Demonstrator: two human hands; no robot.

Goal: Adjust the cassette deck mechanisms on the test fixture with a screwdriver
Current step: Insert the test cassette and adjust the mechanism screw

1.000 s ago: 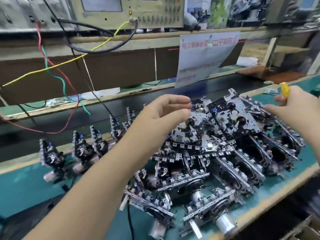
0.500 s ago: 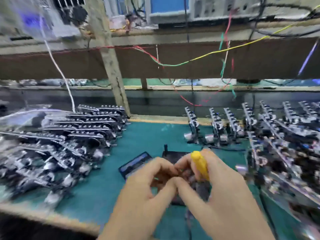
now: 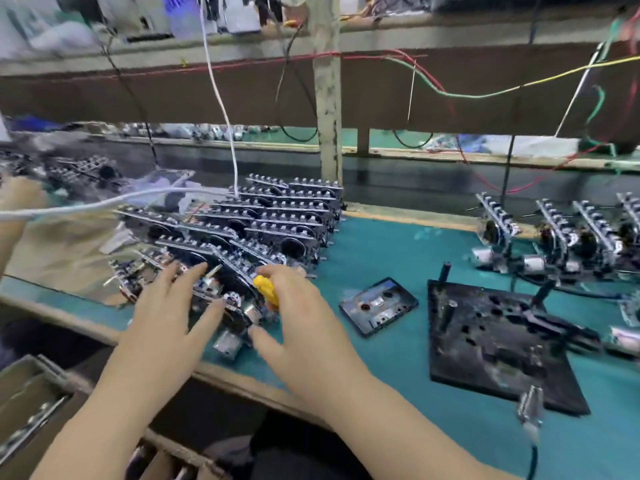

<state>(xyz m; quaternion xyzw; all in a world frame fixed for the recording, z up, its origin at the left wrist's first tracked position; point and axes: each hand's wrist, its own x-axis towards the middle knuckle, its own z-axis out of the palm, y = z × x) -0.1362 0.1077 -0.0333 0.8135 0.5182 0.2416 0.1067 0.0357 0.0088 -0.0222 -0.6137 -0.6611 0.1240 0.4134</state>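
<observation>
A cassette deck mechanism [image 3: 232,315] with a silver motor sits at the near edge of a pile on the green mat. My left hand [image 3: 169,306] lies over its left side, fingers spread and gripping it. My right hand [image 3: 298,317] holds a yellow-handled screwdriver [image 3: 266,291] in the palm, and its thumb touches the mechanism's right side. The screwdriver's tip is hidden. The black test fixture [image 3: 491,344] with upright pins lies to the right with nothing mounted on it. A black cassette tape [image 3: 379,305] lies flat between my right hand and the fixture.
Stacked mechanisms [image 3: 284,216] fill the mat behind my hands. A row of upright mechanisms [image 3: 554,237] stands at the far right. A white cable [image 3: 221,109] hangs over the stack, coloured wires [image 3: 450,93] hang at the right, and a post [image 3: 327,109] rises behind. Cardboard boxes [image 3: 31,403] sit below the bench edge.
The view swung left. Both hands moved from the fixture to the pile on the left, the screwdriver still in my right hand. The fixture now stands bare.
</observation>
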